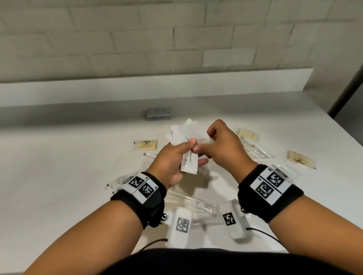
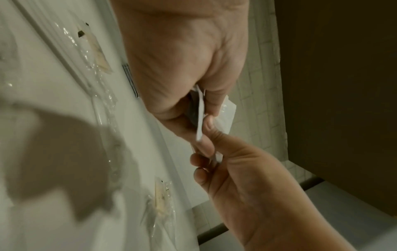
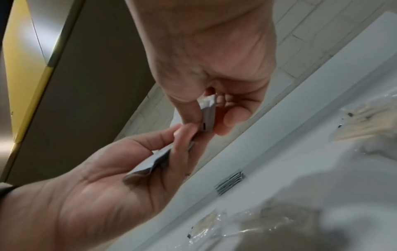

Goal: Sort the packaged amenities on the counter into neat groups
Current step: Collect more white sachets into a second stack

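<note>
Above the middle of the white counter [image 1: 55, 174], both hands hold a fanned bunch of white toothpaste sachets [image 1: 189, 162]. My left hand [image 1: 194, 152] grips the lower sachets between thumb and fingers. My right hand [image 1: 204, 143] pinches the upper sachets [image 1: 192, 129]. In the left wrist view the left hand [image 2: 199, 118] clamps a thin white sachet [image 2: 226, 115] while the right hand [image 2: 211, 153] pinches its end. The right wrist view shows the right hand [image 3: 207, 122] pinching one sachet [image 3: 208, 117] and the left hand [image 3: 171, 152] holding folded ones [image 3: 148, 165].
A stack of grey sachets [image 1: 158, 113] lies at the back. Beige soap packets lie left [image 1: 146, 144], right [image 1: 249, 136] and far right [image 1: 300, 158]. Clear-wrapped long items [image 1: 192, 201] and a comb [image 1: 174, 204] lie near the front edge, more clear wrappers [image 1: 255, 151] at right.
</note>
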Available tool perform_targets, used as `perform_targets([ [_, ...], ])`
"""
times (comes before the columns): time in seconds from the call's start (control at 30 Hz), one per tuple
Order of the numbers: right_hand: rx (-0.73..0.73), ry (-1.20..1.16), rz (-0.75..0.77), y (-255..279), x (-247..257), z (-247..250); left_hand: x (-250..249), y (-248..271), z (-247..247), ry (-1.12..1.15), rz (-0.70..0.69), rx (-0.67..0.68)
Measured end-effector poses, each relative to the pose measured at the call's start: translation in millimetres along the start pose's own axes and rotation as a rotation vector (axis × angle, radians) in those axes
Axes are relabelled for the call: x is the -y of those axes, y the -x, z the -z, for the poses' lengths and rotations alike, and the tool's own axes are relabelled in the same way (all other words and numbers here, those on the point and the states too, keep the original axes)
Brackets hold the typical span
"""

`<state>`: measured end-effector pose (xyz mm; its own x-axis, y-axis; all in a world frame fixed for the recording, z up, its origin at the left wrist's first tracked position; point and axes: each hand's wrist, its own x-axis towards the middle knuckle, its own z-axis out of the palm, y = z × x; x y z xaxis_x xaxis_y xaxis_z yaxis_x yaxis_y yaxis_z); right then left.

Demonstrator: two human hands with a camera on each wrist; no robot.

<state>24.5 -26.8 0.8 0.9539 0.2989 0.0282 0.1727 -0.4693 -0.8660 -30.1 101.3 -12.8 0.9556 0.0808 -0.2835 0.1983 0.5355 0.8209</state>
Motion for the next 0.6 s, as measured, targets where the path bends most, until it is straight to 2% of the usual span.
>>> perform_targets([
  [0.23,0.035,-0.236,0.026,-10,2,28,-2,-7,-18,0.004,-0.08,-0.12],
  [0.33,-0.073,-0.316,0.049,-18,-2,43,-2,-12,-29,-0.005,-0.125,-0.191],
  [0.4,-0.13,-0.18,0.164,-22,-7,51,1,-16,-38,-0.018,-0.15,-0.2],
  [0.5,0.023,0.136,0.35,-20,-12,55,6,-20,-54,-0.022,-0.175,-0.142],
  [0.53,0.091,0.161,0.366,-18,-15,58,7,-21,-60,-0.015,-0.187,-0.11],
  [0.6,0.173,0.06,0.375,-15,-20,61,9,-21,-66,0.007,-0.207,-0.069],
])
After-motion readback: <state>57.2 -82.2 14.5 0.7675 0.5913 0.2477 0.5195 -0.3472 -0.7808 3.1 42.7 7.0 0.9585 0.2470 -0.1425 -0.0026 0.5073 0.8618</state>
